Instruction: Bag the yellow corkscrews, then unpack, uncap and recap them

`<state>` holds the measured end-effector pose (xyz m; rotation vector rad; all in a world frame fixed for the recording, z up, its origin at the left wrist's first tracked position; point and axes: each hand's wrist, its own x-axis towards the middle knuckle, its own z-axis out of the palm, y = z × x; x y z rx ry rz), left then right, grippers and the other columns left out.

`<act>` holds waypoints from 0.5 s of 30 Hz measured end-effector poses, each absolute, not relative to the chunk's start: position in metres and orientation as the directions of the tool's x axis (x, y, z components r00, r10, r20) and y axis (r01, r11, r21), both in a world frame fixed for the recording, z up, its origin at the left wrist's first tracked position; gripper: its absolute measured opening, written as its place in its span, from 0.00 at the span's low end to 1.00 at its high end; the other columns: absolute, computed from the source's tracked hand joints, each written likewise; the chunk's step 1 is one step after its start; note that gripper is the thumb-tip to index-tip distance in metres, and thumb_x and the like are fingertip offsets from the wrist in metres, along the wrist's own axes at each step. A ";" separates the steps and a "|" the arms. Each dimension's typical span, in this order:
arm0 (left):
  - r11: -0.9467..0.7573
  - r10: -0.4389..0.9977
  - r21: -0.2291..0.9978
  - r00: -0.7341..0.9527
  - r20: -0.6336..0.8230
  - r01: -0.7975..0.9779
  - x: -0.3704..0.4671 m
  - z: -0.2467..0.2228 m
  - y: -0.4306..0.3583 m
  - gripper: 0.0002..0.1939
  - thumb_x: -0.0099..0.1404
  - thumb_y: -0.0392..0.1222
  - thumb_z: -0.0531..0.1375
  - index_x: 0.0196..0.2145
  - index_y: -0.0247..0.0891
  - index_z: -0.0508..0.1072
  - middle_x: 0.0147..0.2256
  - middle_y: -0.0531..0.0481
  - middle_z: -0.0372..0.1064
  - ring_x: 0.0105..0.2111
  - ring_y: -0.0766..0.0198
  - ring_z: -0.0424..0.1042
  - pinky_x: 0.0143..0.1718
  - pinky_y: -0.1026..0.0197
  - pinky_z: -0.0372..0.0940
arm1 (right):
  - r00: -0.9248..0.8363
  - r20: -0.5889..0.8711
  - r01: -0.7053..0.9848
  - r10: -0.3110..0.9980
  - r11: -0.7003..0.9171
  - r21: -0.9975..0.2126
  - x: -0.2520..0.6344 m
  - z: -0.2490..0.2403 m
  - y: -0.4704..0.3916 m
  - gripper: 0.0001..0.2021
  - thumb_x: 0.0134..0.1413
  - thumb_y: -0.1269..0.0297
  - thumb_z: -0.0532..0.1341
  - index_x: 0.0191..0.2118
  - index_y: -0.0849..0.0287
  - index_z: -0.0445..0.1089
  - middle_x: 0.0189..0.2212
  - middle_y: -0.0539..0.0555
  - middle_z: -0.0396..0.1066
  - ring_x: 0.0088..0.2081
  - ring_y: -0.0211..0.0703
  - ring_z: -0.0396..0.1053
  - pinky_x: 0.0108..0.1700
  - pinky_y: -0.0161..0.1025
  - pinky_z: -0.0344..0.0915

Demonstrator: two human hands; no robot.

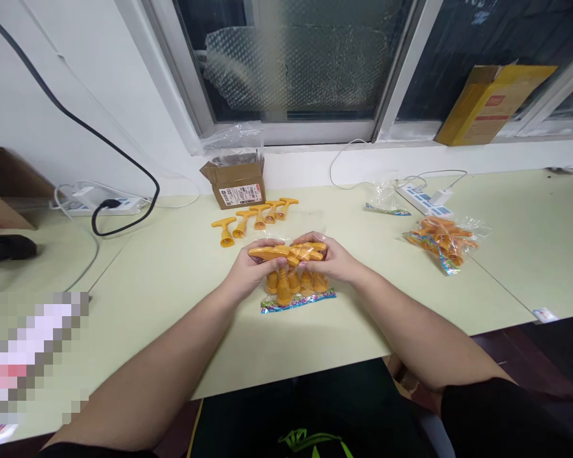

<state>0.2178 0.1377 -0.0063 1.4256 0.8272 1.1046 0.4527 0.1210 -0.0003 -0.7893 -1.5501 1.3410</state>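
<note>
Both hands grip a clear plastic bag of orange T-shaped pieces (283, 289) at the middle of the table. My left hand (253, 264) is closed round its left side, thumb on an orange crossbar. From the right, my right hand (332, 257) holds the same bag, fingers over the top of the pieces. A colourful printed strip (298, 301) runs along the bag's edge nearest me. Behind my left hand, several loose orange T-shaped pieces (259, 217) stand in a slanting row. Another bag of orange pieces (442, 240) lies to the right.
An open cardboard box (239, 181) with plastic stands by the wall. Power strips sit at left (109, 205) and right (423, 200), with cables. A flat bag (386, 207) lies near the right strip. A yellow carton (494, 105) leans on the window. The table (277, 362) ends nearest me.
</note>
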 end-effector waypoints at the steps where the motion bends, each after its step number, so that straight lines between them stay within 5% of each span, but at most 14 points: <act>1: -0.153 0.933 0.983 0.313 0.178 -0.102 0.218 -0.007 0.137 0.23 0.52 0.47 0.77 0.43 0.38 0.80 0.42 0.45 0.79 0.41 0.55 0.78 0.44 0.56 0.72 | -0.378 0.227 -0.099 0.898 0.204 -0.974 0.452 -0.001 0.121 0.25 0.44 0.58 0.77 0.48 0.56 0.72 0.46 0.54 0.75 0.44 0.45 0.75 0.49 0.43 0.73; 15: -0.019 0.936 0.963 0.335 0.112 -0.269 0.224 -0.003 0.134 0.18 0.52 0.42 0.77 0.40 0.38 0.80 0.37 0.50 0.78 0.37 0.61 0.77 0.41 0.60 0.72 | -0.384 0.250 -0.051 0.889 0.250 -0.967 0.455 -0.003 0.122 0.24 0.42 0.54 0.78 0.41 0.55 0.69 0.41 0.52 0.75 0.41 0.45 0.74 0.45 0.42 0.71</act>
